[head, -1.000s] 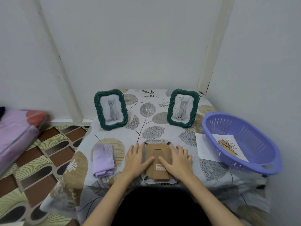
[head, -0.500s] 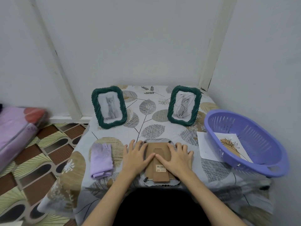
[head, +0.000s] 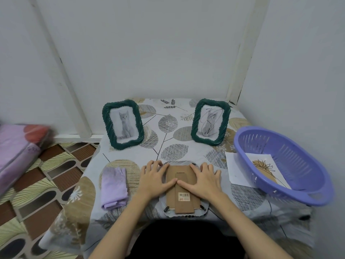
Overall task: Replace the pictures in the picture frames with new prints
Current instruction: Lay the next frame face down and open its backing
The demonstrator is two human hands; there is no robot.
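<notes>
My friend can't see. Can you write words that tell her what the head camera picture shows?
Both hands, left hand and right hand, press flat on the brown back of a face-down frame on a leaf-patterned table. Behind stand two green frames; a purple basket holding a print sits right, a folded lilac cloth left.

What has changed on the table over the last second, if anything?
Almost nothing. The left hand and right hand lie flat as before on the brown cardboard back of the face-down picture frame, thumbs meeting at its middle; nothing was taken up or let go. Only the view shifted a little. The two green rope-edged frames, the folded lilac cloth and the purple plastic basket have not moved.
</notes>
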